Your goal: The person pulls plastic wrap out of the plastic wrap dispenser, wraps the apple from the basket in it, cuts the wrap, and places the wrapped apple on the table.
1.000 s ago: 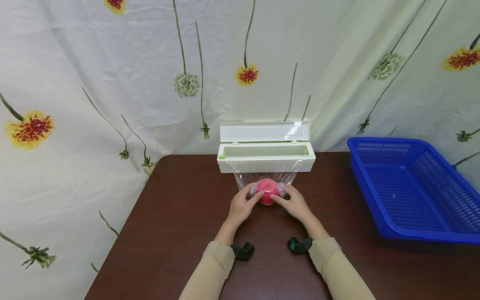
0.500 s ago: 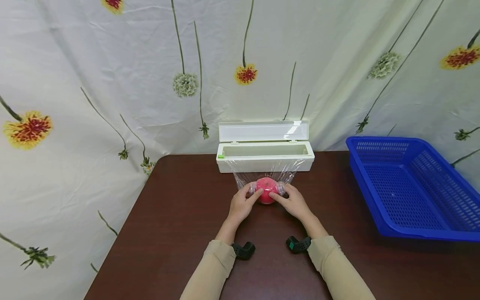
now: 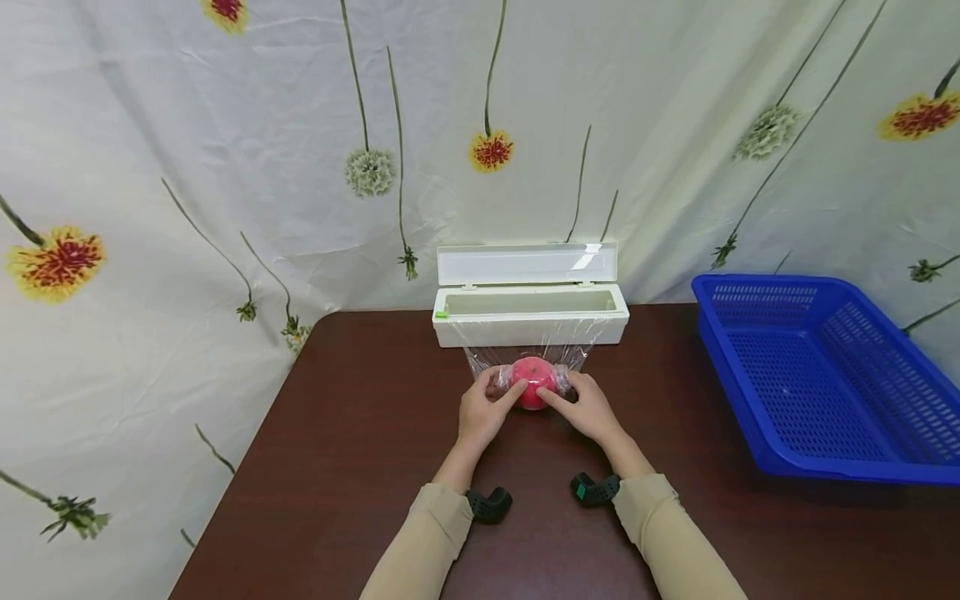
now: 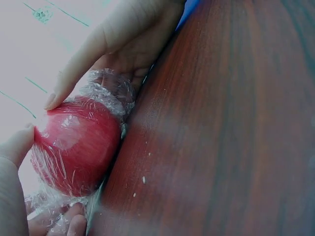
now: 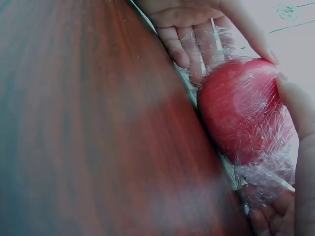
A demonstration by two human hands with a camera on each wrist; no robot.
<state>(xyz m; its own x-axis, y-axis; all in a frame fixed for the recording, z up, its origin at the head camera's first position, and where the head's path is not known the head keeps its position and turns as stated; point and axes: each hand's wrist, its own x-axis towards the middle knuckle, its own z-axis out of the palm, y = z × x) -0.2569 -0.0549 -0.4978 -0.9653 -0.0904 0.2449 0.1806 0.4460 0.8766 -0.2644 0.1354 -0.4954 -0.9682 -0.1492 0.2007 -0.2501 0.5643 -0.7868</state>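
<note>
A round red apple lies on the table just in front of a white cling film box with its lid raised. Clear cling film runs from the box down to the apple and covers it, bunched up at both sides. My left hand holds the apple's left side, thumb on top and fingers at the bunched film. My right hand grips the other side the same way. Both thumb tips press the apple's near upper face, close together in the left wrist view. Some fingertips are hidden behind the film and apple.
A blue plastic basket stands on the right of the dark brown table. Behind the box hangs a white cloth printed with flowers. Small pale specks show on the wood in the left wrist view.
Both hands stay on the wrapped apple in nearly the same place. The left fingers shift only slightly; the box and basket have not moved.
</note>
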